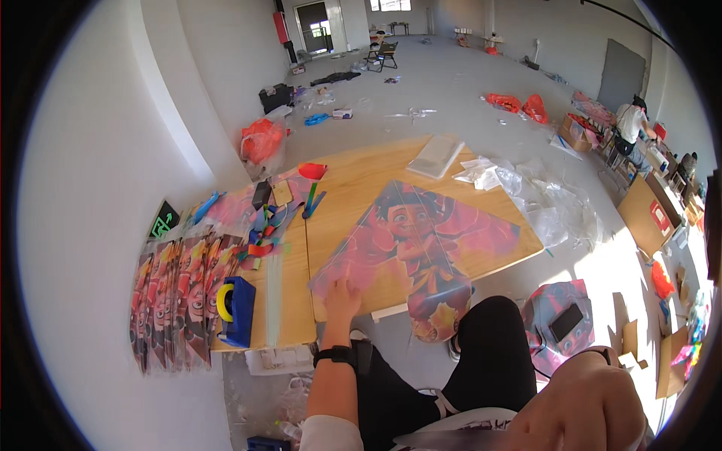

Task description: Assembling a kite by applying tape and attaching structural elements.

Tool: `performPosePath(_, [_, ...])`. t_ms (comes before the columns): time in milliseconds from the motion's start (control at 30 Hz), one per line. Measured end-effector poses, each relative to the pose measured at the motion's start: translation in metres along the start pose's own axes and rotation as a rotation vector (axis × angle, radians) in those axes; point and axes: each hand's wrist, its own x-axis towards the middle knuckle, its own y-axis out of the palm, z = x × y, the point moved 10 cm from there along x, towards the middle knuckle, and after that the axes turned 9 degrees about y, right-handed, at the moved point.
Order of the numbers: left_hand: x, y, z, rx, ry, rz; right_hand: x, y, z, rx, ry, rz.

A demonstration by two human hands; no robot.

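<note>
A large kite (444, 240) with a cartoon figure on red-pink film lies spread on the wooden table, its lower tail panel (440, 312) hanging over the near edge. My left hand (342, 293) rests on the kite's left corner, fingers lightly bent over the film and not wrapped around it. Close to the camera at the lower right, my right hand (594, 406) is closed. A blurred grey strip (451, 439) sticks out to its left; whether the fingers grip it is hidden.
Folded kites (177, 301) hang over the table's left side, beside a blue tape dispenser (238, 312), pale rods (274, 301) and coloured ribbons (263, 229). Clear plastic packets (436, 155) lie at the back. A phone (566, 322) rests right of my knee. Another person (633, 128) sits far right.
</note>
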Motion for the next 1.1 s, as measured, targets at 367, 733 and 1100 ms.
performPosePath(367, [-0.088,-0.195,0.074,-0.144,-0.160,-0.573,-0.031,0.031,0.010,-0.129,-0.043,0.140])
performPosePath(733, [-0.133,-0.275,0.255,0.236,-0.472,-0.319,-0.301,-0.068,-0.107,-0.177,0.256,-1.123])
performPosePath(1100, [-0.095,-0.271,0.332,0.521,-0.349,-0.004,-0.400,-0.086,-0.192,-0.042,0.378,-1.455])
